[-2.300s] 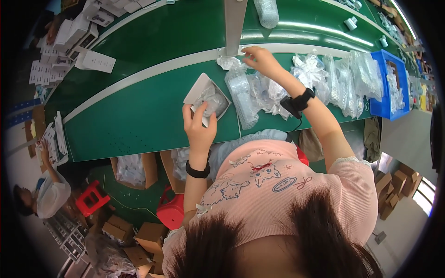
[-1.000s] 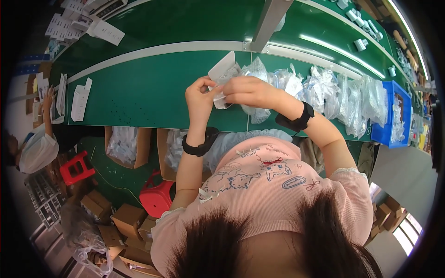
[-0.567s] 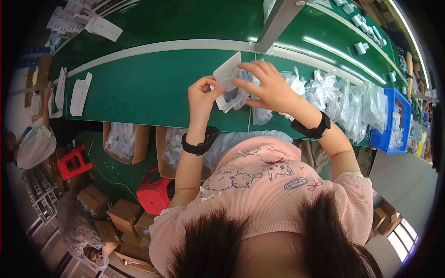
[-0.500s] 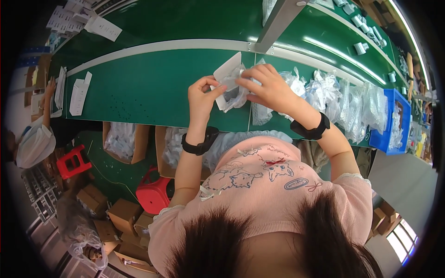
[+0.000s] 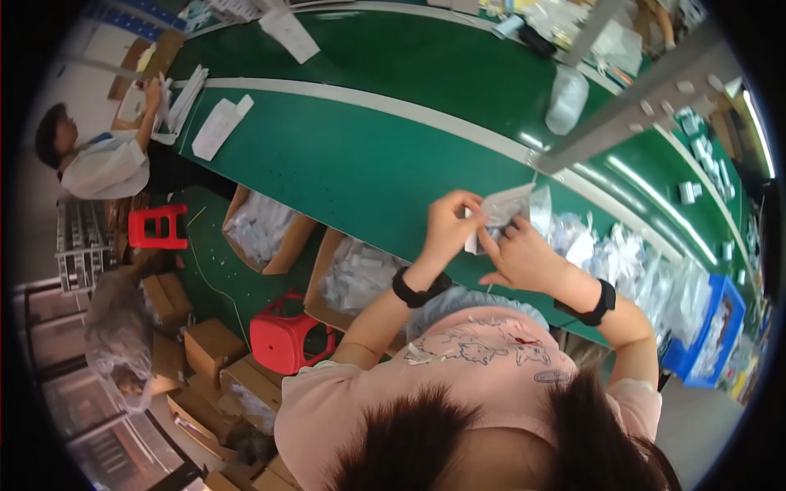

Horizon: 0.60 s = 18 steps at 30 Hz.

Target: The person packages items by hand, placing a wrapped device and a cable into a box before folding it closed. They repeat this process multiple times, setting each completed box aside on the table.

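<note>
My left hand (image 5: 452, 227) grips a small white carton (image 5: 509, 196) by its left side, thumb and fingers pinched on its wall. The carton is held just above the green bench, one flap standing up. A clear plastic bag (image 5: 501, 214) shows at its mouth; what the bag holds cannot be made out. My right hand (image 5: 528, 258) is bent over the near right side of the carton, its fingertips at the carton and the bag. Both wrists wear black bands.
Bagged parts (image 5: 614, 245) lie along the bench to the right, beside a blue crate (image 5: 708, 335). A flat white carton (image 5: 221, 127) lies left. Below stand boxes of bagged parts (image 5: 360, 274) and red stools (image 5: 282, 340). A metal post (image 5: 630, 102) rises ahead. Another person (image 5: 102, 159) works far left.
My view has turned, so bench and hands appear farther right and lower. The bag, bulging out of the carton before, now shows less. My right hand has come down closer around the carton.
</note>
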Motion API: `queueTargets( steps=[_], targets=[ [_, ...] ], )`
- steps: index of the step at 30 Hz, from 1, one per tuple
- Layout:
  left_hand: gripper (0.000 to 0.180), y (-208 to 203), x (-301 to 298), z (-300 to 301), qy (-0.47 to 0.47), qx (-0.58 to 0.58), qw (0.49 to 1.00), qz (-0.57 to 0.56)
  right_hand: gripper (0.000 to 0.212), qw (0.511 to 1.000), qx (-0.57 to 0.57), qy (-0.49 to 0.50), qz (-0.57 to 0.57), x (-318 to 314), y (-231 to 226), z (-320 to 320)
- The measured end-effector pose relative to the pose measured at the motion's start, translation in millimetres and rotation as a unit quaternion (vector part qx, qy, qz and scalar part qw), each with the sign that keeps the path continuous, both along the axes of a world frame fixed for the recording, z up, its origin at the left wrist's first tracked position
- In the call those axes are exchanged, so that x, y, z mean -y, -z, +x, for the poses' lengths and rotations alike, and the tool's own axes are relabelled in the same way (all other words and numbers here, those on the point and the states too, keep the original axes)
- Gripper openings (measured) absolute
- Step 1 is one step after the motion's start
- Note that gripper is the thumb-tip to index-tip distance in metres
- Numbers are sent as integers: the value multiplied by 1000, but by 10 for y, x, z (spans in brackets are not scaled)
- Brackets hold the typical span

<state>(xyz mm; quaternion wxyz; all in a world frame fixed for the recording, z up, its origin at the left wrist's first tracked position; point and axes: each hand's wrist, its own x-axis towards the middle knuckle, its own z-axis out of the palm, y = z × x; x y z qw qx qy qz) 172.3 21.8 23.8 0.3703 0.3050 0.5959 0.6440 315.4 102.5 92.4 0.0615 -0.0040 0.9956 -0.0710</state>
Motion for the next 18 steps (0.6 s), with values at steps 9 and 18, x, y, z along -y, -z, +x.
queueTargets(
  steps=[9,18],
  targets=[
    [14,-409,-110,-705,-28,115,992,52,106,862,-250,246,-366,-420,457,-516],
    [50,397,-225,-4461,-275,-631,660,-300,109,647,-378,324,-577,-1429,981,-2165]
  ],
)
